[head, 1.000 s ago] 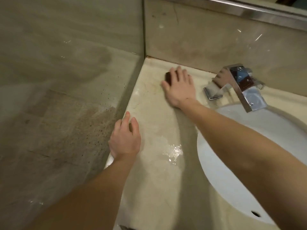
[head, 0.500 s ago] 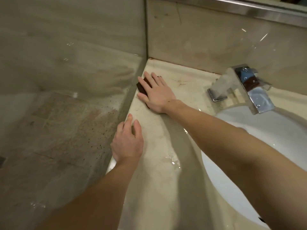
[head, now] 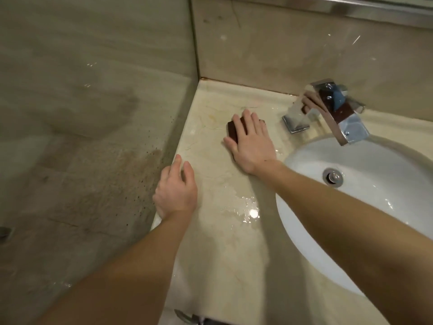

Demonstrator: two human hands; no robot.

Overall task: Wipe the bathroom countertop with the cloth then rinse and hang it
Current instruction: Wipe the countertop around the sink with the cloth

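A dark brown cloth [head: 232, 130], folded small, lies on the beige marble countertop [head: 225, 249] left of the faucet. My right hand [head: 251, 143] presses flat on top of it, fingers spread, so only its left edge and a far corner show. My left hand [head: 177, 191] rests palm down on the counter's left edge beside the glass panel, holding nothing. A wet patch [head: 248, 209] glistens on the counter between my arms.
A white oval sink [head: 365, 207] with a metal drain [head: 332, 177] sits to the right. A chrome square faucet [head: 328, 111] stands behind it. A glass partition [head: 93, 113] walls the counter's left side; a tiled wall rises at the back.
My right hand slid the cloth from the far left edge rightward, toward the faucet and closer to me. My left hand has stayed on the counter's edge.
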